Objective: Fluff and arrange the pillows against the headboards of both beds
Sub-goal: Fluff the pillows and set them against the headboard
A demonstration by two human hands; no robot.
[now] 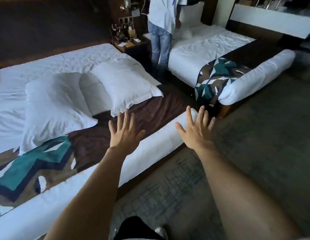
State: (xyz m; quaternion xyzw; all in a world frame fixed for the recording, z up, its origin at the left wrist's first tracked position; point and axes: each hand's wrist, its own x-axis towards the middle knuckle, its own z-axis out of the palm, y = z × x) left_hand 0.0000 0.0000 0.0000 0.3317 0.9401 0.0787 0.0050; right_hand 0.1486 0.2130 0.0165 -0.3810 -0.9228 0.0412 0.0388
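Two white pillows lie flat near the foot of the near bed (46,66): a left pillow (53,104) and a right pillow (126,84), both partly on the brown and teal bed runner (91,144). My left hand (123,134) hovers open, fingers spread, just short of the right pillow's near corner. Open as well, my right hand (196,132) is held above the foot corner of the near bed. Neither hand holds anything. At the far bed (208,47), a white pillow (190,14) stands against the dark headboard.
Another person (162,28) stands in the gap between the beds, a hand at the far bed's head. A nightstand (131,44) with small items sits behind them. Patterned carpet (254,135) spreads to my right. A white bench or counter (272,21) stands at the far right.
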